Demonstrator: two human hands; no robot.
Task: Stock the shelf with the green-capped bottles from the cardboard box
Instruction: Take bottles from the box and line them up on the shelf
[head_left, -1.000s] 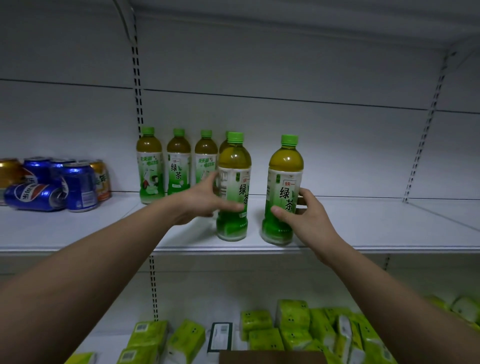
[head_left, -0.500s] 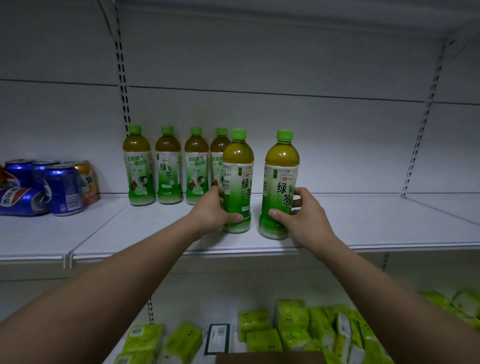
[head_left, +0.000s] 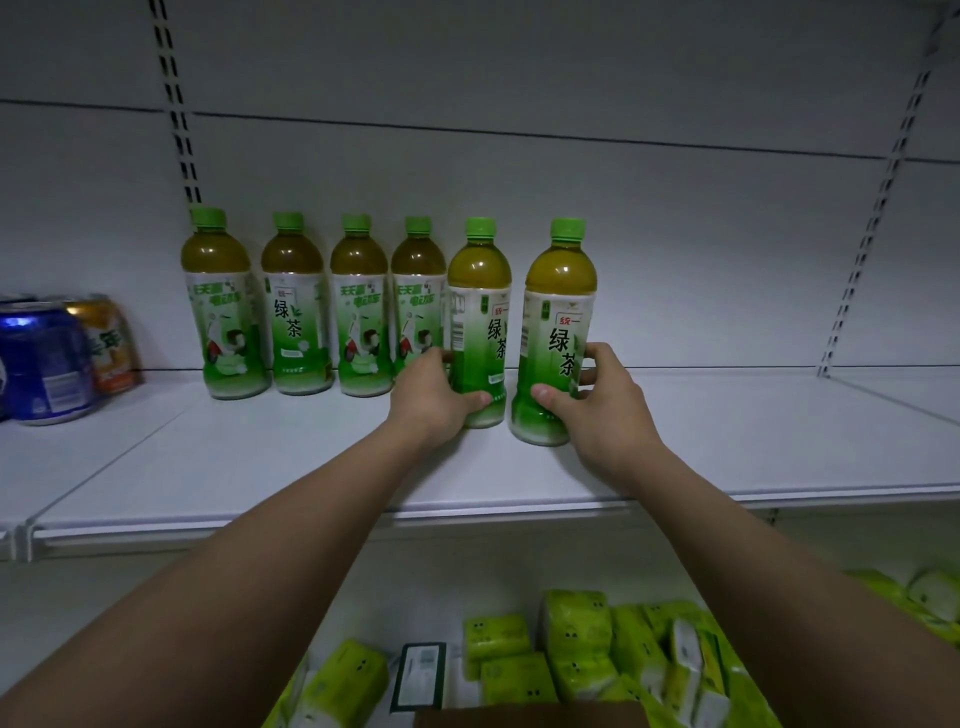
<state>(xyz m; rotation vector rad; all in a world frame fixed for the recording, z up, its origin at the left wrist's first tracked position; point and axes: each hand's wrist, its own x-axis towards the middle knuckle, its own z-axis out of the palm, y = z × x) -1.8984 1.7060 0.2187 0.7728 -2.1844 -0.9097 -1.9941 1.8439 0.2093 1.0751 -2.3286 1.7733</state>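
- Fingers of both hands are curled round bottles: the left hand (head_left: 434, 397) grips the lower body of the fifth bottle (head_left: 479, 322), thumb across its front, and the right hand (head_left: 597, 402) wraps the sixth bottle (head_left: 558, 332) low down, thumb in front and fingers behind.
- White shelf (head_left: 260, 452) carries everything; both held bottles stand upright on it, the sixth a little nearer the front edge than the rest.
- Four green-capped bottles (head_left: 322, 306) stand in a row against the back panel, and the fifth sits just beside the last of them, apparently touching or nearly so.
- Cardboard box (head_left: 530, 716) shows only as a brown edge at the bottom of the view; I cannot tell whether more bottles wait inside.
- Green packets (head_left: 582, 654) lie heaped on the lower shelf beneath the arms.
- Blue can (head_left: 44, 358) and an orange can (head_left: 111, 343) stand at the left, well apart from the row.
- Risk, as I judge it: both grips sit low while the bottles are tall and full, so a push backward could tip a bottle at the top instead of sliding it.
- Pushing the fifth bottle in too hard could knock its neighbour and topple the row like skittles.
- Sixth bottle stands closest to the edge; if the hand lets go carelessly or catches it while drawing back, it could fall onto the packets below.
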